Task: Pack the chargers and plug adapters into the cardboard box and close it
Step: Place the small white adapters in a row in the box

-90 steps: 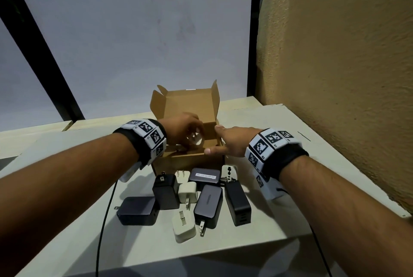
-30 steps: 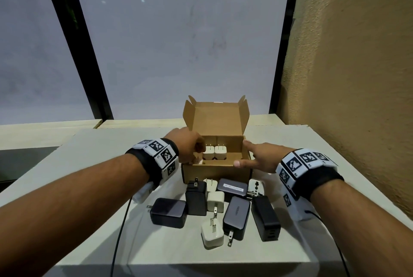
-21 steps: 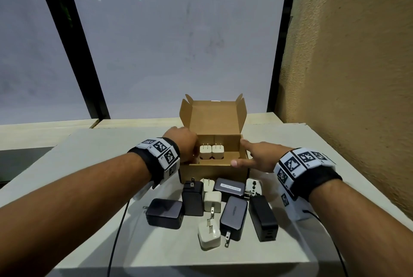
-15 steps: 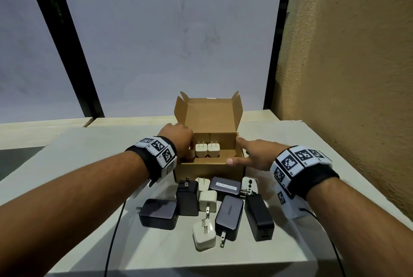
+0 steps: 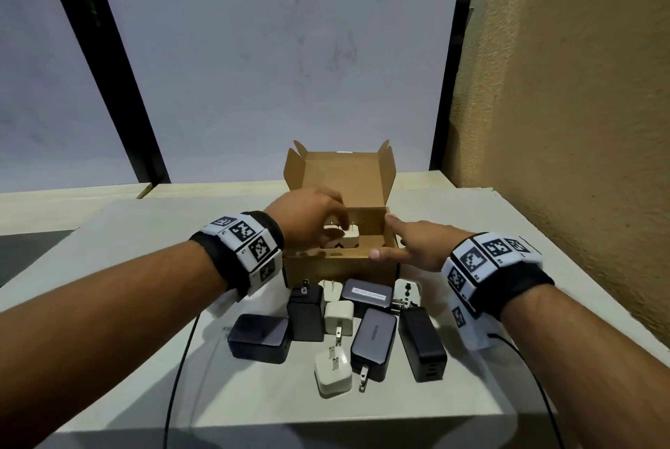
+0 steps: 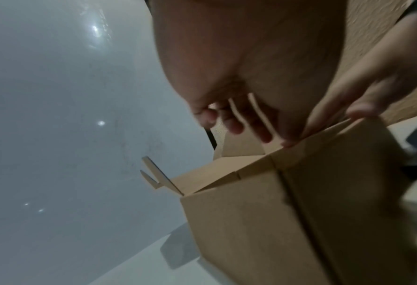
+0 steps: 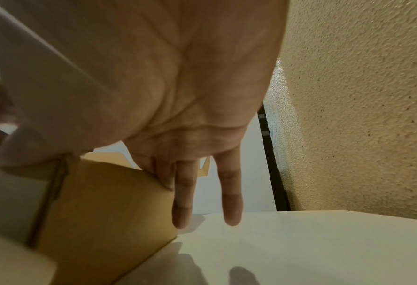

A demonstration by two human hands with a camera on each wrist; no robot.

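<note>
Head view, left hand (image 5: 308,220) fingers curled over white chargers (image 5: 350,239) inside cardboard box (image 5: 340,265), right hand (image 5: 417,245) fingers straight along its right edge.

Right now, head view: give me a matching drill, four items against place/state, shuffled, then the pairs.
Items:
1. cardboard box
2. white charger
3. right hand
4. grey charger

Place/state:
A. lies on the table in front of the box, prongs toward the camera
B. lid open, standing up at the back
C. inside the box, prongs up, by the left hand
D. fingers straight, against the box's right front corner

Pairs: 1-B, 2-C, 3-D, 4-A
</note>
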